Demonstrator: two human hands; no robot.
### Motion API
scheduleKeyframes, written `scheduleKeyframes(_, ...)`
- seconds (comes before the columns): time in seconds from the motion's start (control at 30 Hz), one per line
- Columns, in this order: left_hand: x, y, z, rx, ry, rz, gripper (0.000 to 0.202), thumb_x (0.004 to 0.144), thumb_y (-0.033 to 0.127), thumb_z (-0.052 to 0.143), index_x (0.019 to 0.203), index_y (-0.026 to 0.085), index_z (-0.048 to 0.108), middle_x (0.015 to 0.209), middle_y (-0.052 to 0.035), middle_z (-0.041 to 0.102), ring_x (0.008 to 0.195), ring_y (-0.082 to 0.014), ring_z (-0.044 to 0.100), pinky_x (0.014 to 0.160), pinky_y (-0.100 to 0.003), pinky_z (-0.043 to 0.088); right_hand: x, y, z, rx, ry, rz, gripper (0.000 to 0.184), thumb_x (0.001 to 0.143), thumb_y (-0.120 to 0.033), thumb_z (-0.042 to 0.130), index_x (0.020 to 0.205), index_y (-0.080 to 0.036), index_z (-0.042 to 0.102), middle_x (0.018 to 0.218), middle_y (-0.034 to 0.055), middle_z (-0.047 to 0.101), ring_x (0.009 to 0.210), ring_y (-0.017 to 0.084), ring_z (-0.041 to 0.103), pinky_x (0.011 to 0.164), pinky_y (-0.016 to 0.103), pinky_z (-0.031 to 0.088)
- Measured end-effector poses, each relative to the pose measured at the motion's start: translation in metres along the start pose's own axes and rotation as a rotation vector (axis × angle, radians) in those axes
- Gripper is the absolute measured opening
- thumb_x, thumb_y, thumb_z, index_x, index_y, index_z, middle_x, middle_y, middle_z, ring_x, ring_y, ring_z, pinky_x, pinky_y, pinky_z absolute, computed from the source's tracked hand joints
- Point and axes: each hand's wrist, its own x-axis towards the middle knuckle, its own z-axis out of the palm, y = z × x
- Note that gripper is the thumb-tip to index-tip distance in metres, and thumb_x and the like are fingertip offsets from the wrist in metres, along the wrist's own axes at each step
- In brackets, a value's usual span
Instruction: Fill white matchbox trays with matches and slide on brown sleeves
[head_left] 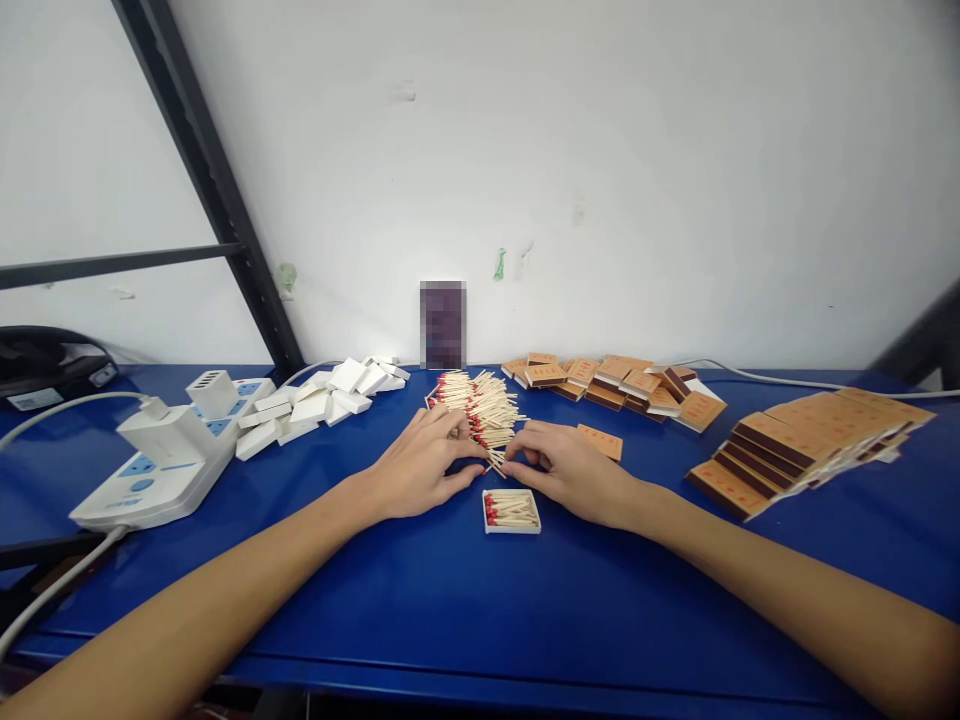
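Observation:
A pile of red-tipped wooden matches (491,400) lies in the middle of the blue table. At the pile's near end, my left hand (424,460) has its thumb and forefinger curled in on a few loose matches. From the other side my right hand (574,470) pinches the same matches between thumb and fingertips. The matches cross each other between my two hands. Just in front of them sits a small white matchbox tray (512,531), partly filled with matches, their red heads to the left.
White empty trays (311,405) are heaped at the left beside a white power strip (180,480) with chargers. Brown matchbox sleeves (600,380) lie at the back right, with one sleeve (600,441) near my right hand. Stacked matchboxes (802,440) stand far right. A blurred dark rectangle (443,325) leans on the wall.

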Motion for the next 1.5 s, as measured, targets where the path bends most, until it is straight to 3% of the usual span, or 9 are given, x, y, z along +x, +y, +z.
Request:
scheduleKeyframes(0.23, 0.0027, 0.0019, 0.0007, 0.036, -0.031, 0.002, 0.025, 0.095, 0.04, 0.054, 0.111, 0.028, 0.069, 0.095, -0.0044, 0.051, 0.092, -0.0211, 0.046, 0.079, -0.035, 0.036, 0.0007, 0.0044, 0.0022, 0.025, 0.021, -0.034, 0.017, 0.093, -0.026, 0.053, 0.082, -0.018, 0.064, 0.071, 0.0, 0.053, 0.065, 0.013, 0.047, 0.059, 0.025, 0.034)
scheduleKeyframes(0.77, 0.0042, 0.0032, 0.001, -0.012, -0.043, -0.018, 0.019, 0.093, 0.034, 0.056, 0.105, 0.025, 0.067, 0.097, -0.004, 0.052, 0.096, -0.0213, 0.048, 0.081, -0.036, 0.035, -0.0003, 0.0071, 0.0051, 0.004, 0.067, -0.033, 0.008, 0.085, -0.016, 0.055, 0.085, -0.018, 0.062, 0.069, -0.0016, 0.052, 0.063, 0.013, 0.047, 0.059, 0.025, 0.035)
scheduleKeyframes(1.13, 0.0033, 0.0042, 0.0018, -0.058, -0.02, -0.032, 0.018, 0.091, 0.032, 0.056, 0.102, 0.022, 0.067, 0.097, -0.0043, 0.053, 0.097, -0.021, 0.048, 0.084, -0.037, 0.037, -0.0006, 0.0088, 0.0051, 0.003, 0.054, -0.061, 0.018, 0.086, -0.013, 0.053, 0.095, -0.019, 0.069, 0.072, -0.0002, 0.053, 0.063, 0.013, 0.048, 0.059, 0.025, 0.036)
scheduleKeyframes(1.5, 0.0091, 0.0061, 0.0061, 0.0, 0.023, -0.076, 0.02, 0.089, 0.04, 0.061, 0.094, 0.022, 0.067, 0.094, -0.0032, 0.053, 0.094, -0.0218, 0.047, 0.084, -0.039, 0.035, 0.002, 0.0067, 0.0062, -0.032, 0.075, -0.037, 0.013, 0.085, -0.013, 0.055, 0.086, -0.017, 0.067, 0.067, -0.001, 0.052, 0.062, 0.013, 0.048, 0.058, 0.025, 0.035)
